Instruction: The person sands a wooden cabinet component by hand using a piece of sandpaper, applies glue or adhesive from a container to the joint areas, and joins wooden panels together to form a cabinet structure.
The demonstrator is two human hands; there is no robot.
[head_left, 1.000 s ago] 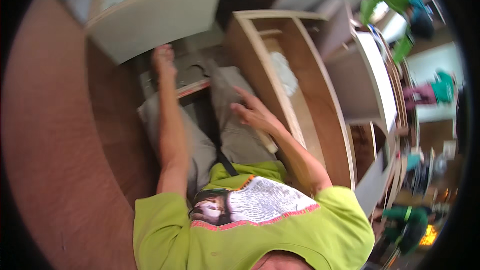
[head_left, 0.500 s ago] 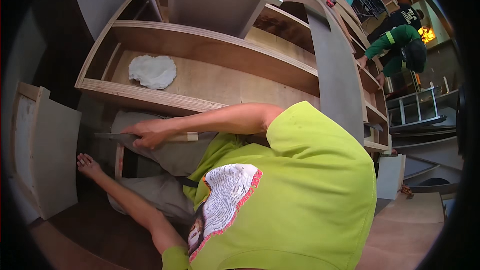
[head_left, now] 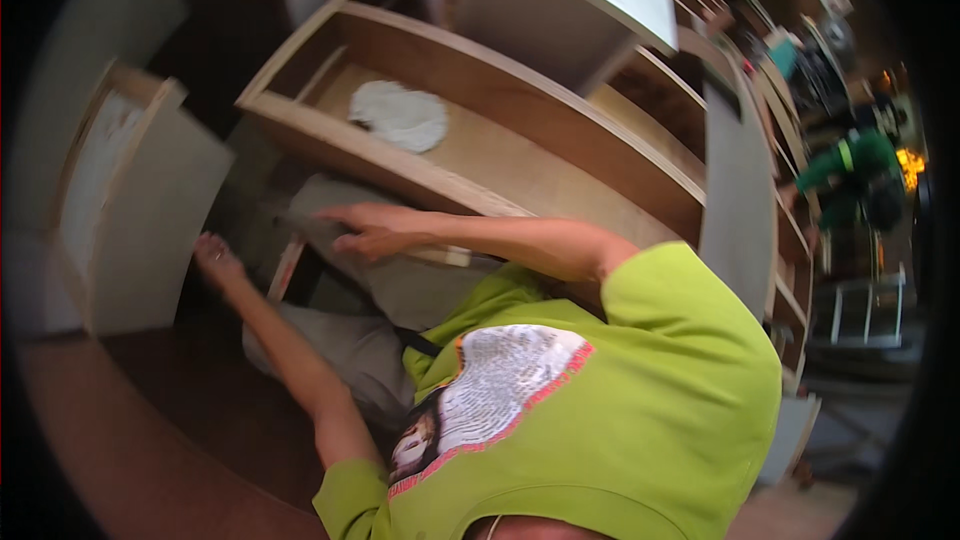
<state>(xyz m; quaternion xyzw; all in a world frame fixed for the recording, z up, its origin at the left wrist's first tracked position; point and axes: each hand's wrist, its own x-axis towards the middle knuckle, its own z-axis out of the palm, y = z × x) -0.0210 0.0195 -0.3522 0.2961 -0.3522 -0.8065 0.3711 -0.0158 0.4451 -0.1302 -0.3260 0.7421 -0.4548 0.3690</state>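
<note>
My right hand [head_left: 372,230] is closed around a putty knife with a pale wooden handle [head_left: 448,256], held over my right thigh. Its thin grey blade points toward the grey-faced box, though blur softens its outline. My left hand [head_left: 217,258] is slightly blurred, fingers loosely apart and holding nothing, beside the grey panel of that open wooden box [head_left: 160,215]. A flattened white mound that looks like putty [head_left: 400,116] lies in the front compartment of a long plywood frame [head_left: 520,165], beyond my right arm.
A white-topped grey cabinet piece [head_left: 560,10] stands across the frame. A grey board [head_left: 742,175] crosses its right part. Far right, a person in green [head_left: 850,175] bends over the framework near a metal ladder [head_left: 868,310]. A red-marked wooden bar [head_left: 286,268] sits between my knees.
My view has turned, so the scene sits further right and tilted, with more blur. Relative to the box and frame, both hands have barely moved; the right still holds the putty knife.
</note>
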